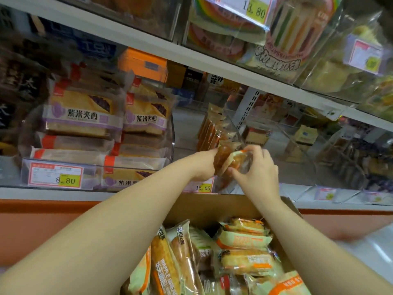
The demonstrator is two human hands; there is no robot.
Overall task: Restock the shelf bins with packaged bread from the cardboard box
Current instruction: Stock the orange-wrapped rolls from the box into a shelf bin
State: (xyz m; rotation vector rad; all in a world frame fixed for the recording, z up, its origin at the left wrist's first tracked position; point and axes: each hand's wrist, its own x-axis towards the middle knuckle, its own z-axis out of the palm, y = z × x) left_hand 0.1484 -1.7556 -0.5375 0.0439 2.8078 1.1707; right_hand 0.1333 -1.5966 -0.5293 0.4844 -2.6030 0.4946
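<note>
Two hands meet on one bread packet (231, 160): the left hand (203, 165) grips its left end, and the right hand (258, 169) pinches its right side with curled fingers. Just beyond them, a clear bin (185, 133) holds a few packets (209, 128) standing on edge. Below the hands, the cardboard box (212, 207) is full of wrapped bread (244, 260). Left of the left hand, another bin (25, 135) holds stacked sandwich packs (85, 116).
</note>
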